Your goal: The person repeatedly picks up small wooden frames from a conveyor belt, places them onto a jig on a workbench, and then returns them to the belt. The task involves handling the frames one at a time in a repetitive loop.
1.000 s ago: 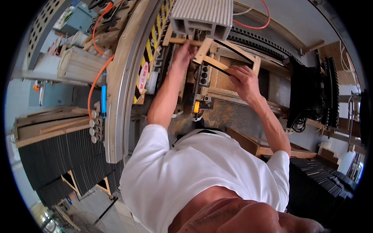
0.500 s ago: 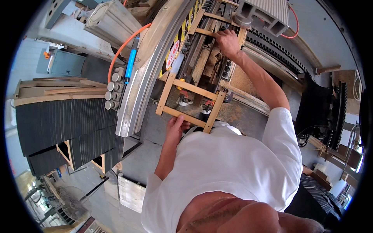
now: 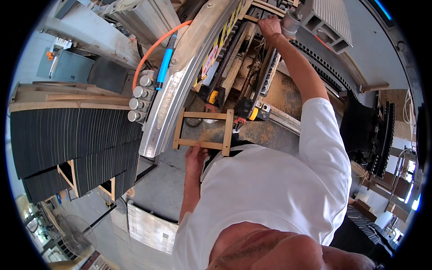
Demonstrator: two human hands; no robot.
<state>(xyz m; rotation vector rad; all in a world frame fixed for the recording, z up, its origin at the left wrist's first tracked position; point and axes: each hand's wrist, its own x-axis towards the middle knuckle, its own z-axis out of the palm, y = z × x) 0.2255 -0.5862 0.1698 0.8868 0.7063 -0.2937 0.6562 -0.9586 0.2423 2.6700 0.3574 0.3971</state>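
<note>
Head view: left hand (image 3: 196, 158) fingers clamped on rectangular slatted wooden frame (image 3: 204, 130); right hand (image 3: 270, 26) grips pale strip (image 3: 252, 18).

A long label (image 3: 208, 66) lay along the curved metal guard of the machine, near its upper middle: a narrow strip, white with red markings. Above it on the same guard ran a band of yellow and black hazard stripes (image 3: 225, 33), slanting toward the top edge. No packages or screens could be made out; anything else printed was too small to tell.
</note>
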